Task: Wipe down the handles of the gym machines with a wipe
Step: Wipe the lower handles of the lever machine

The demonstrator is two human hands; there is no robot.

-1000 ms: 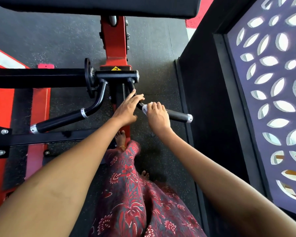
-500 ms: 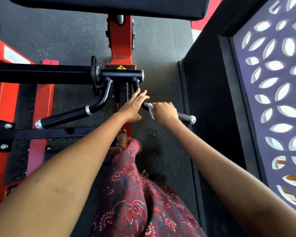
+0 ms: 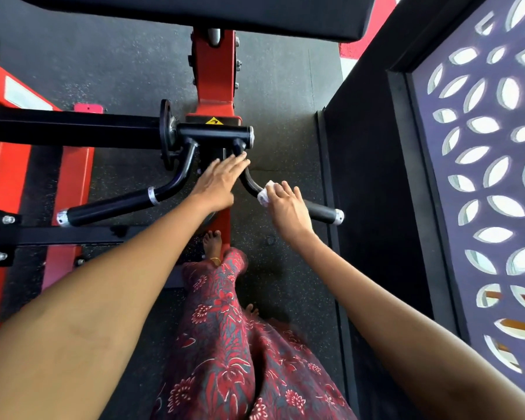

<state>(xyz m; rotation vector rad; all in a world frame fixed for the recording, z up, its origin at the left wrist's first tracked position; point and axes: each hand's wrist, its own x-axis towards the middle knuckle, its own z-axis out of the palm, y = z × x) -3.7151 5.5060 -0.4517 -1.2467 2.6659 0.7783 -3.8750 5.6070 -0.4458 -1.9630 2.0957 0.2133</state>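
The right hand (image 3: 288,207) is clenching a white wipe (image 3: 265,194) around the right handle (image 3: 322,212). Farther in, the left hand (image 3: 220,183) is bracing flat on the bar, fingers released. The wipe, seemingly bunched small, could be missing the grip's underside.

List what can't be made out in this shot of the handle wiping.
- Head view: most of the white wipe is hidden under the right hand.
- The grip section of the right handle is covered by that hand.
- The bar under the left hand is covered; whether the hand touches it is unclear.
- The black pad is cut off by the top edge.
- The yellow warning sticker is too small to read.
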